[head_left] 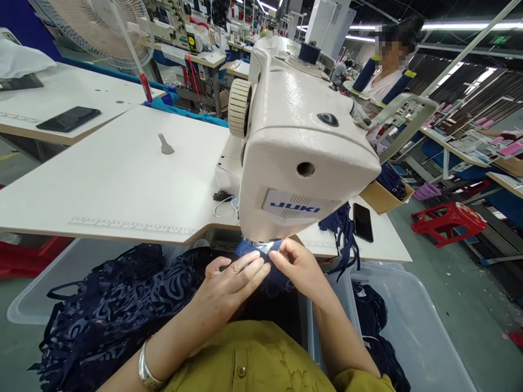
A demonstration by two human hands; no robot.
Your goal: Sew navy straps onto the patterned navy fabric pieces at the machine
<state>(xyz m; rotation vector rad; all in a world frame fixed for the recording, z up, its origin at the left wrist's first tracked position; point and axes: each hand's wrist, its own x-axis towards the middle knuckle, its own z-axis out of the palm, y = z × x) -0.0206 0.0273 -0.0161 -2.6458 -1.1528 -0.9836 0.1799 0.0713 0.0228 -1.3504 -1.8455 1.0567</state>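
The cream-white cast-metal sewing machine fills the middle of the view, and its head hides the needle area. The blue word "JUKI" is on its front plate.

Directly below that plate lies the small navy-blue fabric piece. The left hand rests on it with its fingers straight and together. The right hand pinches the piece's edge between thumb and fingertips.

Left of the machine and below it, dark navy lace cloth is heaped in a clear plastic bin. To the machine's right, a black phone lies on the white table beside navy straps. A red plastic stool stands further right. A white fan stands behind the machine to its left.
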